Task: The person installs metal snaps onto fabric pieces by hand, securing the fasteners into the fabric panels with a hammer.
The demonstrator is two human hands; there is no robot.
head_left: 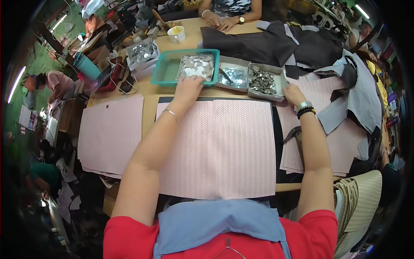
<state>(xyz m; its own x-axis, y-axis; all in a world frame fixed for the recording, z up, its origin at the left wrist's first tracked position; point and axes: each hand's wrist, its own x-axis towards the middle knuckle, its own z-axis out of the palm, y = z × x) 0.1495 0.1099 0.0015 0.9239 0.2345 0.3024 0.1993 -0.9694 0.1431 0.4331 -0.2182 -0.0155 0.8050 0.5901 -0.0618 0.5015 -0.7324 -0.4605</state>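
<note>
My left hand (190, 86) reaches to the front edge of a teal basket (166, 56), its fingertips over a tray of pale flat pieces (197, 64); whether it grips anything is hidden. My right hand (294, 94) has its fingers curled at the front right corner of a white box (279, 77) of small metal parts (262, 82). What those fingers hold is too small to make out. Between the two stands a box of shiny pieces (237, 75) with a dark tool across it. Pink herringbone sheets (215, 146) lie in front of me on a dark mat.
Stacked pink sheets (112, 134) lie at left. A hammer-like tool (293, 134) rests at right, near grey and dark fabric (362, 95). A white cup (176, 34) stands behind the basket. Across the table are another person's hands (222, 22).
</note>
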